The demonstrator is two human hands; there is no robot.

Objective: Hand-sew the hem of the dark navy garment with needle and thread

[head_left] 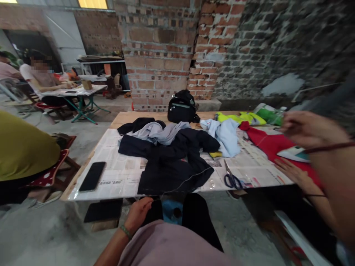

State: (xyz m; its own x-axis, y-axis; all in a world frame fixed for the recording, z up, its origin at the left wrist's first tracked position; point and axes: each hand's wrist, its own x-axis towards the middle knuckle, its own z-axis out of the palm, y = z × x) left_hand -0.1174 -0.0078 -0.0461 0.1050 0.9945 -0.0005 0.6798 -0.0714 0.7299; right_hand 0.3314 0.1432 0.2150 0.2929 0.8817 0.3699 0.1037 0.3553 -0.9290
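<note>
dk navy garment (172,170) kinda rumpled, lying at the near tbl (124,120) edge w/ pale thread (191,178) curving across it

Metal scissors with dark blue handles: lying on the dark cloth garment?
No, the scissors lie on the newspaper-covered table, to the right of the garment.

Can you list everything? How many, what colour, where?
Table: 1, pale wood, centre
Newspaper: several, whitish, on table
Dark cloth: count unclear, blackish, table middle
Other cloths: several, grey, blue, yellow, red, on table
Thread: 1, pale, across dark cloth
Phone: 1, black, left
Scissors: 1, blue-handled, near edge
Bag: 1, black, far edge
Iron: 1, white, right
Packet: 1, green, far right
Wall: 1, red and grey, behind
Far table: 1, white, back left
Other people: 4+, mixed clothes, both sides
Left hand: 1, green wristband, near edge
Right hand: 1, red wristband, raised
</note>
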